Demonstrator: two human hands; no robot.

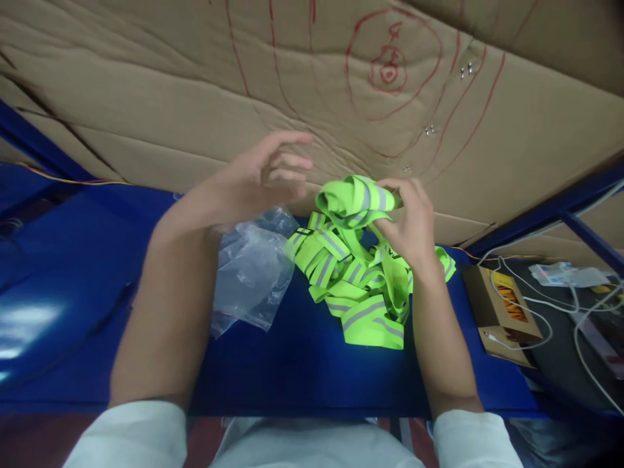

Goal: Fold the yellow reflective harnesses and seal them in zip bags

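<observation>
My right hand (412, 218) is closed around one end of a bundled neon-green reflective strap (358, 201) with grey stripes, held up above the table. Under it lies a tangled heap of similar reflective straps (361, 279), with some small black parts on them. My left hand (283, 169) hovers to the left of the bundle, apart from it, fingers spread and curved, holding nothing. Beneath my left forearm, clear plastic bags (253, 273) lie beside the heap.
The blue table (292, 370) ends close to my body. Behind it stands a cardboard wall (170, 117) with red marker lines. At right are an open cardboard box (502, 305), white cables (541, 338) and a blue frame bar (589, 240). A dark cable (104, 318) lies left.
</observation>
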